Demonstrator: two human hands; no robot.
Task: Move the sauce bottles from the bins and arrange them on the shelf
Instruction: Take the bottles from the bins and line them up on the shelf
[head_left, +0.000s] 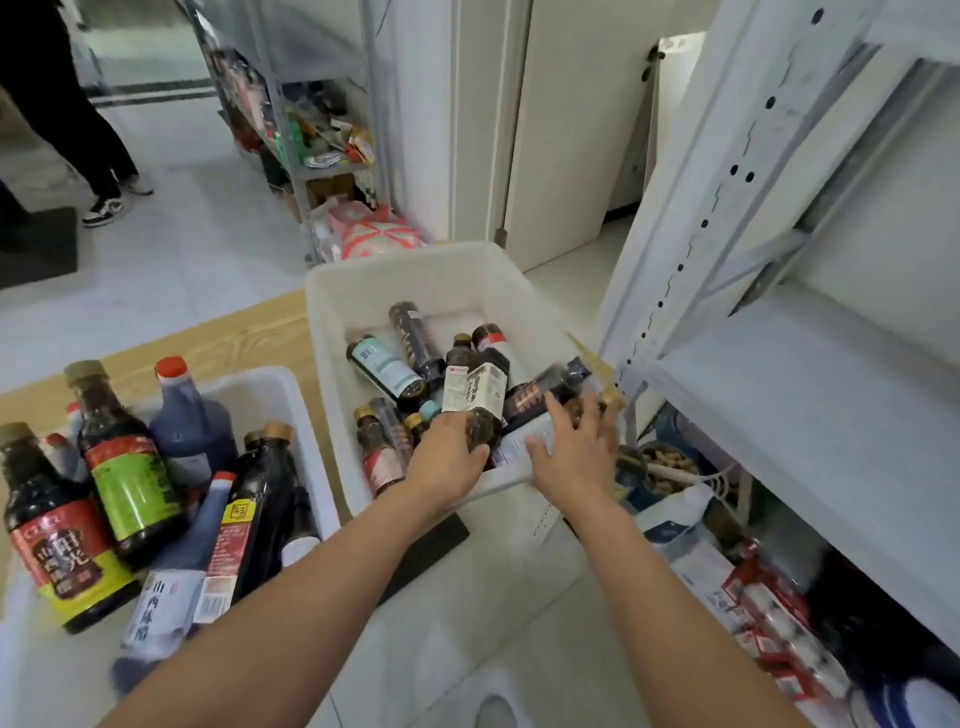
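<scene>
You look down on a pale tiled floor under even light. Ahead of you, white door panels stand beside a grey metal rack crammed with packets. A dark mat lies far left, near a bystander's sneakers.

Stockroom: metal shelving, goods-filled bins.

A single wide-angle view from the person's head looks forward and steeply down, close over the white bin; a second bin lies left of it, the shelf just right.
</scene>
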